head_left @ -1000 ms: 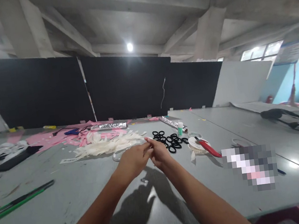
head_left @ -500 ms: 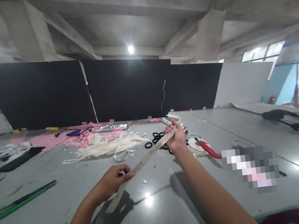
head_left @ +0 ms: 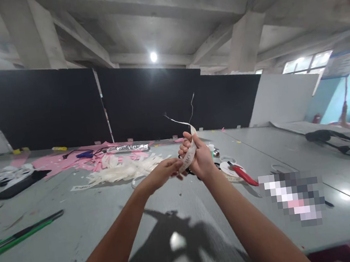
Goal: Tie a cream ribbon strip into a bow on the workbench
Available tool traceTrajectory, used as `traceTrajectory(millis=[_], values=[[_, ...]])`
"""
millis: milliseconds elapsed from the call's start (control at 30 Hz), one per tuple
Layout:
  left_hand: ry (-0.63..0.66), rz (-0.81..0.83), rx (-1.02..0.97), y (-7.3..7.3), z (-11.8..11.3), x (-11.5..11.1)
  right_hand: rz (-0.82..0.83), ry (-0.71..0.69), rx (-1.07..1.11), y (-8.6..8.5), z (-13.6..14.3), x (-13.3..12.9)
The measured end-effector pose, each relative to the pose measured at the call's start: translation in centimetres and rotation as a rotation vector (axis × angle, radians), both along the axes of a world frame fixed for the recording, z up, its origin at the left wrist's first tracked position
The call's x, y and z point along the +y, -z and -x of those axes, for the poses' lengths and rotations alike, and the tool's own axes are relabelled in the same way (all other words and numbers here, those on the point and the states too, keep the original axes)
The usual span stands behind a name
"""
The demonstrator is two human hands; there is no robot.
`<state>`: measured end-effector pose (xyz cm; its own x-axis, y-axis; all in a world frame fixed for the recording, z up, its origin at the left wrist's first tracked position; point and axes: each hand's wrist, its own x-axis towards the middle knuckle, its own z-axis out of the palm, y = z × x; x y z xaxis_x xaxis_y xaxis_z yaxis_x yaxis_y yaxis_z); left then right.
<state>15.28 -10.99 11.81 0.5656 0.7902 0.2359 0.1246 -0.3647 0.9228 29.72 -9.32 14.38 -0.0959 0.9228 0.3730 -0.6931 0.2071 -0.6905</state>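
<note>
My right hand (head_left: 199, 157) is raised above the grey table (head_left: 78, 228) and closed around a white printed ribbon strip (head_left: 189, 154); the strip's free end curls up and to the left above my fist. My left hand (head_left: 160, 176) has come in beside it and pinches the strip's lower end. A pile of cut white strips (head_left: 125, 170) lies just beyond my left hand. Black rings (head_left: 190, 171) on the table are mostly hidden behind my hands.
A ribbon spool with red-handled scissors (head_left: 240, 173) lies right of my hands. A small white and green bottle (head_left: 211, 150) stands behind them. Pink scraps (head_left: 66, 160) and a foil packet (head_left: 128, 148) lie at the back left, green-handled tools (head_left: 22, 235) at the near left. A black object (head_left: 338, 138) lies far right.
The strip was stretched out between my two hands half a second ago. My left hand has since moved up and right to meet the right hand, and the strip's end now flicks upward.
</note>
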Motion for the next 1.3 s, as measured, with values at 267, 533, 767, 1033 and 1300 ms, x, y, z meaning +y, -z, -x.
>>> traceTrajectory(millis=[267,533,767,1033,1300], values=[[-0.007,0.220,0.008,4.0,0.1,2.1,0.081,0.268,-0.029,4.5,-2.0,3.7],[-0.087,0.103,0.244,5.0,2.5,3.9,0.220,0.924,-0.985,11.4,-6.3,7.1],[-0.034,0.084,0.258,5.7,3.1,4.0,-0.281,0.824,-1.279,11.6,-5.5,6.1],[0.012,0.090,0.150,6.2,3.7,3.2,-0.280,-0.012,-0.668,10.7,2.0,2.1],[-0.140,0.233,-0.045,6.8,5.0,4.3,0.009,-0.084,-0.483,11.4,0.1,2.9]])
